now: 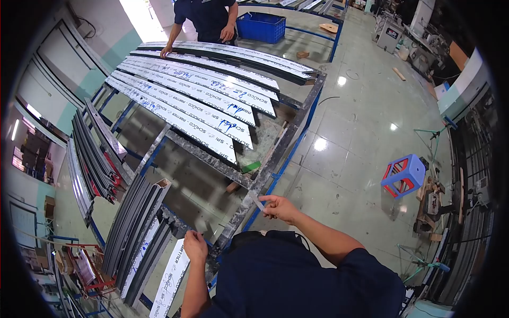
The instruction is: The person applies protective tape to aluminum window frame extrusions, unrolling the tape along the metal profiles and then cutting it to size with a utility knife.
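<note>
My left hand (195, 245) is closed, fingers curled together, at the edge of the metal rack beside a film-covered profile (172, 278). Whatever it may hold is too small to make out. My right hand (281, 209) is over the rack's near rail (237, 218), its index finger reaching forward and the others curled. A thin pale strip (256, 200) runs from its fingertips across the rail's corner. Ahead lie several long profiles (185, 114) in printed white film with blue handwriting, their ends cut at an angle.
Across the rack a person (204, 21) in a dark shirt touches the far profiles. A blue crate (261, 27) is behind. Dark profiles (132, 228) lie at left, and a green piece (251, 167) sits by the rail. A blue and red plastic stool (404, 176) is on the floor at right.
</note>
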The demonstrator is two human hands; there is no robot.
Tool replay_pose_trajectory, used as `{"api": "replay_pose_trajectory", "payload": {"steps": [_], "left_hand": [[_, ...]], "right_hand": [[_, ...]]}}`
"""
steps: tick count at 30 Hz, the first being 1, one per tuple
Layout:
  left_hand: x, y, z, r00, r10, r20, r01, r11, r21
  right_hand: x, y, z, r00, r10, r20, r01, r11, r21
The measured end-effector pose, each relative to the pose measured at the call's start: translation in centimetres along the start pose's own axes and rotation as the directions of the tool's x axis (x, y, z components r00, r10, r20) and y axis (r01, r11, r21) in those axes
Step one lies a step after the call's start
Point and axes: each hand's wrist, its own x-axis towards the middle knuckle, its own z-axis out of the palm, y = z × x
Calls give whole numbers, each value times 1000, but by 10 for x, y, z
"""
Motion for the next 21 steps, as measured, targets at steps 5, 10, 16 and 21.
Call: {"api": "replay_pose_trajectory", "payload": {"steps": [5, 10, 16, 21], "left_hand": [[-7, 6, -3, 999, -20, -33, 18, 998, -62], [-3, 16, -3, 999, -25, -20, 25, 1000, -18], [-8, 5, 2, 997, -35, -68, 38, 998, 44], [-20, -8, -5, 973, -178, -147, 149, 971, -188]], "right_hand": [[1, -5, 1, 1000, 20, 1, -20, 999, -25], [-3, -2, 0, 999, -13, -29, 11, 997, -78], [-13, 8, 6, 999, 5, -32, -7, 997, -78], [-37, -8, 18, 993, 11, -119, -18, 998, -55]]}}
